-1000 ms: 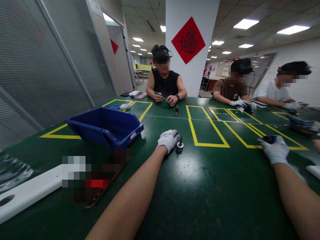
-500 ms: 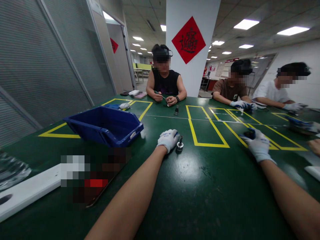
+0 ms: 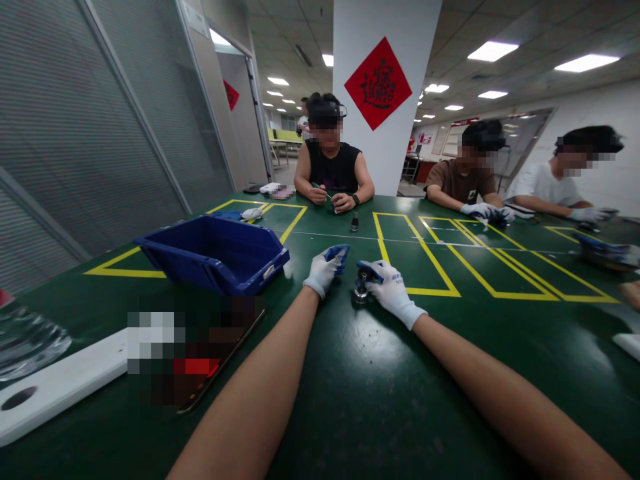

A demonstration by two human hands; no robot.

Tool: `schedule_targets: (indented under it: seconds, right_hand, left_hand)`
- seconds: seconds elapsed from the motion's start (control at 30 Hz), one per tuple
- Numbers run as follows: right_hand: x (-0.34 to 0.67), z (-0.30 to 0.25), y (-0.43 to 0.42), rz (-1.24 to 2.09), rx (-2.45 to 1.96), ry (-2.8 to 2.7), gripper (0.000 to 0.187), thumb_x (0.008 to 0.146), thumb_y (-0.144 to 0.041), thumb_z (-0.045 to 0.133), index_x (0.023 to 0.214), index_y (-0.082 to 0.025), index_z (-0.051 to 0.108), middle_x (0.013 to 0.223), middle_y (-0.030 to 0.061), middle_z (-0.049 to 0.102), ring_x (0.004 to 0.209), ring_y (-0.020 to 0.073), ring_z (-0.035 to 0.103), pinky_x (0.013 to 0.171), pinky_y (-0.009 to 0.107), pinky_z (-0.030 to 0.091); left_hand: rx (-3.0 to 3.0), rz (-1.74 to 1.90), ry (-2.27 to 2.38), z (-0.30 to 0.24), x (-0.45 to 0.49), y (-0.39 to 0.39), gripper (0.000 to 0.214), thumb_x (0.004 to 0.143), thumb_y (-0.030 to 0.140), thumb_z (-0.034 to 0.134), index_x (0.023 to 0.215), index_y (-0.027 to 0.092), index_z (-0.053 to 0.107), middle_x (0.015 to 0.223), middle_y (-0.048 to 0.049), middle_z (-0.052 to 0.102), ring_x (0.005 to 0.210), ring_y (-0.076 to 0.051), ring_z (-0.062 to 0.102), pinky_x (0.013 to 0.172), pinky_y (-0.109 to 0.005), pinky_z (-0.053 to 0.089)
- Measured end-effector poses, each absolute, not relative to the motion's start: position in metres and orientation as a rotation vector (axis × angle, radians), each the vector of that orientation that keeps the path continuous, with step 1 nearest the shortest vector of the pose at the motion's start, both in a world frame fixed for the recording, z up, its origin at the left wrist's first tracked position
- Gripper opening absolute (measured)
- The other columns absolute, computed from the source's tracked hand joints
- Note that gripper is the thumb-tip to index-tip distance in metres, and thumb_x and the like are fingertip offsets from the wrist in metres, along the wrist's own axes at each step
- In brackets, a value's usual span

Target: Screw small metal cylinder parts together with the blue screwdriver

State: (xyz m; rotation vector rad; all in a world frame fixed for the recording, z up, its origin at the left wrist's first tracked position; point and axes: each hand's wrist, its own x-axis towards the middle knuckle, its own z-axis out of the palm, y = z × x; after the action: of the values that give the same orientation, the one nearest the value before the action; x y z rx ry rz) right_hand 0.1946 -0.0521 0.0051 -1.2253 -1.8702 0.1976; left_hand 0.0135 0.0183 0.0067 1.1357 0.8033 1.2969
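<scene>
Both my hands wear white gloves with blue palms. My right hand (image 3: 393, 287) grips a dark round part (image 3: 369, 272) between thumb and fingers. That part is directly over a small shiny metal piece (image 3: 360, 296) with an upright shaft, which stands on the green table; whether the two touch, I cannot tell. My left hand (image 3: 326, 268) is just left of the metal piece, apart from it, its blue palm side turned toward it. Its fingers are loosely bent and apart, and nothing shows in them.
A blue bin (image 3: 215, 257) stands on the left of the green table (image 3: 400, 393). Nearer lie a phone (image 3: 225, 367), a white bar (image 3: 65, 383) and clear plastic (image 3: 30, 340). Across the table, a small dark piece (image 3: 355, 222) stands before a person (image 3: 333, 167). Two others work at right.
My right hand has come in from the far right to the metal piece, carrying the dark round part. My left hand has moved slightly left, away from the metal piece, and turned its palm.
</scene>
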Motion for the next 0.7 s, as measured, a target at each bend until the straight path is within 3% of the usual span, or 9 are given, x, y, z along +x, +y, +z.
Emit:
schedule_targets:
  seconds: [0.1,0.33,0.5,0.7]
  right_hand:
    - [0.2,0.005,-0.055,0.273,-1.21,-1.793,0.046,0.075,-0.019,0.057,0.12,-0.023,0.061,0.109,0.0041,0.064,0.1,0.018,0.059,0.094,0.033,0.045]
    - [0.21,0.002,-0.055,0.276,-1.257,-1.713,0.039,0.072,-0.021,0.059,0.111,-0.021,0.063,0.104,0.0042,0.068,0.096,0.0195,0.062,0.09,0.034,0.048]
    - [0.211,0.003,-0.055,0.298,-1.256,-1.688,0.036,0.072,-0.022,0.061,0.108,-0.021,0.064,0.101,0.0042,0.068,0.093,0.0195,0.063,0.088,0.034,0.048]
    - [0.213,0.004,-0.052,0.31,-1.213,-1.643,0.045,0.076,-0.031,0.061,0.12,-0.022,0.058,0.112,0.0046,0.065,0.101,0.0188,0.061,0.092,0.033,0.046]
  left_hand:
    - [0.977,1.198,0.535,0.01,0.009,0.016,0.055,0.064,0.042,0.08,0.11,0.016,0.064,0.07,0.0011,0.06,0.055,-0.007,0.054,0.057,-0.022,0.046]
    - [0.944,1.071,0.292,0.014,0.028,0.004,0.046,0.065,0.041,0.081,0.099,0.014,0.067,0.089,-0.0081,0.069,0.088,-0.021,0.066,0.084,-0.037,0.051]
    - [1.044,1.004,0.234,0.009,0.034,0.002,0.043,0.065,0.042,0.08,0.095,0.012,0.069,0.094,-0.0101,0.07,0.087,-0.021,0.066,0.085,-0.034,0.05]
    - [1.032,0.93,0.264,0.002,0.027,0.005,0.043,0.063,0.039,0.082,0.094,0.012,0.069,0.092,-0.0087,0.069,0.082,-0.018,0.066,0.081,-0.033,0.051]
